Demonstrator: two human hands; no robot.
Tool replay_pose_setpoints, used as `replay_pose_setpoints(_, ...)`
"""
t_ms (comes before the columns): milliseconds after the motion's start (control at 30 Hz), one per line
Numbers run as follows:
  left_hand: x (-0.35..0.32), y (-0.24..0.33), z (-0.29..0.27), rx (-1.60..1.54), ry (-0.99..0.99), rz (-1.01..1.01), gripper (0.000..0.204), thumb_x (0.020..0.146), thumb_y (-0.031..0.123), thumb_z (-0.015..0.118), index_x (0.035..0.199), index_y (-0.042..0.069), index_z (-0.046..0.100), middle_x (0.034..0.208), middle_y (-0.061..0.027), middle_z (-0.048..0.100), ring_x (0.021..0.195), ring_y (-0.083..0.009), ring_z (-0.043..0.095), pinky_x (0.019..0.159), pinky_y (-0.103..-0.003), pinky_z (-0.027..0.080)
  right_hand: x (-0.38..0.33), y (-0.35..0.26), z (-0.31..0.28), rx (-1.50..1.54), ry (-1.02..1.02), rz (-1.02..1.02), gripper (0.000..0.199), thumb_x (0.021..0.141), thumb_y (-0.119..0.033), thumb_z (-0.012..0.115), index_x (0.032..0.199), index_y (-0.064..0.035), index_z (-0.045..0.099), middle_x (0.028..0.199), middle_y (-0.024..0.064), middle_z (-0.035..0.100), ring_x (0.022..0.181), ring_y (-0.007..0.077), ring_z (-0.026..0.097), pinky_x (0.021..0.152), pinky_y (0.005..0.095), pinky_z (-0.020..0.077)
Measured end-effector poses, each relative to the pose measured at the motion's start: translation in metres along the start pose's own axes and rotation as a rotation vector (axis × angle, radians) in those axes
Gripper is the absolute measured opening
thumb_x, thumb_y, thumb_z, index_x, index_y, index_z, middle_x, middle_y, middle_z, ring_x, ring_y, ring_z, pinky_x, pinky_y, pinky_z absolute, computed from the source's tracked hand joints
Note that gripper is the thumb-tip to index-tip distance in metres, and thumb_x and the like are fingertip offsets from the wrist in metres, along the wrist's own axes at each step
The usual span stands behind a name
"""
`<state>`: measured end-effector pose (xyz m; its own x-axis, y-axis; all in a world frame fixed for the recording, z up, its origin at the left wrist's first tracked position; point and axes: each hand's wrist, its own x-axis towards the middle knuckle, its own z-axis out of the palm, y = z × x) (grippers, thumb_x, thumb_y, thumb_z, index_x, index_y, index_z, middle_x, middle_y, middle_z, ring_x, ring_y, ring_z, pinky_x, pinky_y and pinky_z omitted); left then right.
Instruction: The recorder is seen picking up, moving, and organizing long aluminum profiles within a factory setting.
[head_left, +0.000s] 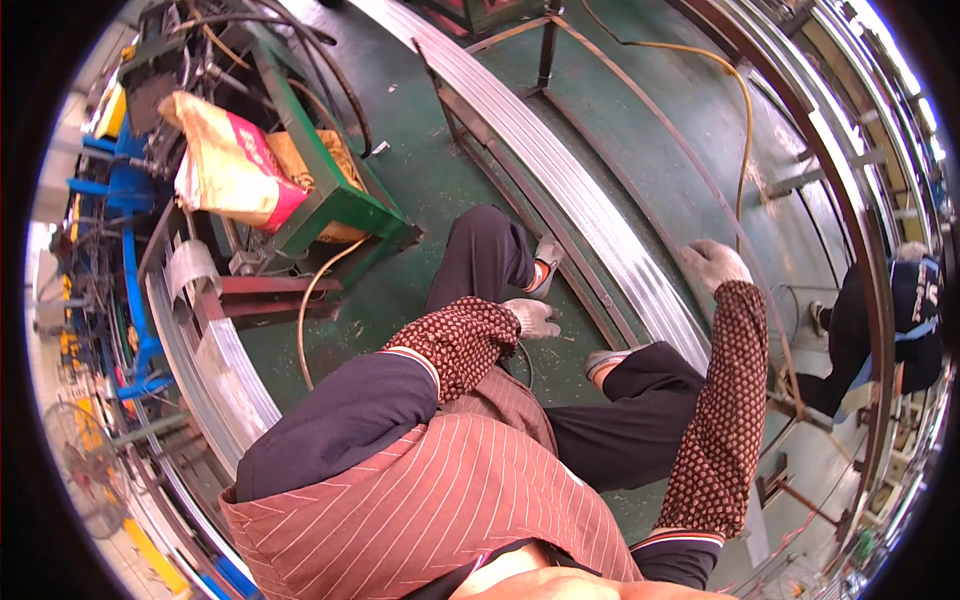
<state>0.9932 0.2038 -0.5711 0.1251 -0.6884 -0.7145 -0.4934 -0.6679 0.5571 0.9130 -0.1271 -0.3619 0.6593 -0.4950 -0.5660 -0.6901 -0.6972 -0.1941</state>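
My left hand [535, 318], in a pale knit glove, hangs beside my knee above the green floor. Its fingers are loosely apart with nothing seen in them. Further right, my right hand [717, 264], gloved the same way, is just right of a bundle of long silvery metal profiles [600, 230]. Its fingers reach forward and look loosely open, with nothing visible in them. I cannot tell whether it touches the rack. The profiles run from the far left toward my legs, on a dark metal rack [500, 180].
A green metal machine frame [345, 205] at the left holds a torn paper sack [235, 165]. A yellow hose [745, 130] trails at the far right. Another person [885, 320] is beyond the rusty rails [868, 220]. More profiles [235, 370] lie on my left; a fan [85, 460] stands behind.
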Motion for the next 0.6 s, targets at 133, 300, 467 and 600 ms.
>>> replay_pose_setpoints(133,0.0,0.002,-0.003,-0.078,-0.041,-0.018,0.065,0.096,0.044,0.055,0.153,0.013,0.053,0.143,-0.0198,0.063,0.13,-0.035,0.062,0.113,-0.044,0.047,0.001,-0.003,0.007,-0.003,-0.053,0.047,0.052,0.102,-0.049,0.06,0.139,-0.015,0.067,0.141,0.0109,0.066,0.133,0.0277,0.061,0.115,0.0399,0.0451)
replay_pose_setpoints(300,-0.001,0.001,-0.004,-0.167,-0.018,-0.015,0.066,0.096,0.044,0.055,0.154,0.013,0.051,0.144,-0.0197,0.062,0.131,-0.0358,0.062,0.113,-0.043,0.047,-0.009,-0.023,0.003,-0.01,-0.084,0.06,0.05,0.103,-0.046,0.06,0.143,-0.0154,0.065,0.143,0.009,0.066,0.134,0.0249,0.061,0.116,0.0384,0.0444)
replay_pose_setpoints(467,-0.003,0.002,-0.003,-0.188,0.013,-0.009,0.067,0.096,0.045,0.056,0.155,0.013,0.051,0.147,-0.0202,0.06,0.133,-0.0363,0.059,0.115,-0.044,0.045,-0.01,-0.026,0.008,0.006,-0.085,0.059,0.049,0.102,-0.044,0.062,0.141,-0.0137,0.066,0.141,0.0103,0.067,0.132,0.0259,0.062,0.114,0.0382,0.0449)
replay_pose_setpoints(600,-0.004,-0.002,-0.003,-0.23,0.007,-0.012,0.067,0.097,0.047,0.057,0.153,0.011,0.052,0.147,-0.0196,0.06,0.134,-0.0351,0.059,0.114,-0.043,0.044,-0.01,-0.03,0.009,0.011,-0.089,0.07,0.049,0.102,-0.044,0.063,0.141,-0.0137,0.066,0.142,0.0104,0.067,0.133,0.0259,0.062,0.115,0.0386,0.0446)
